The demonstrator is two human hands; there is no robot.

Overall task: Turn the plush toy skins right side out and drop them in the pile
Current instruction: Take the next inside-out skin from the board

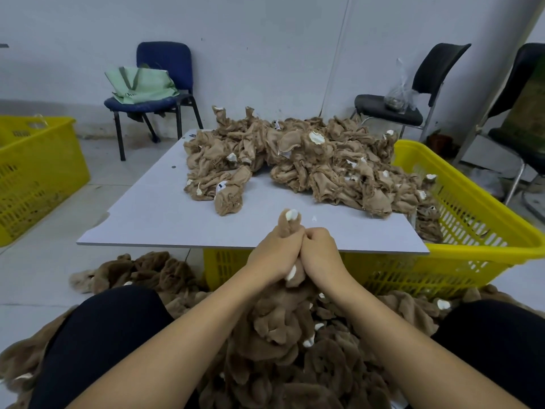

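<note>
Both hands, left hand [275, 252] and right hand [320, 250], grip one skin [290, 221] at the bench [153, 214] edge, turned skins [295, 335] piled below, many unturned skins [295, 160] left on it.

Two yellow baskets [38, 172] [477, 219] are flanking one board [153, 208]; three chairs [165, 84] [424, 90] [528, 113] are standing far behind; two hands [277, 252] [321, 252] are gripping one skin [290, 221].

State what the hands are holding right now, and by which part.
Both hands, left hand and right hand, grip one brown plush toy skin around its middle; a white-tipped limb sticks out above the fists.
</note>
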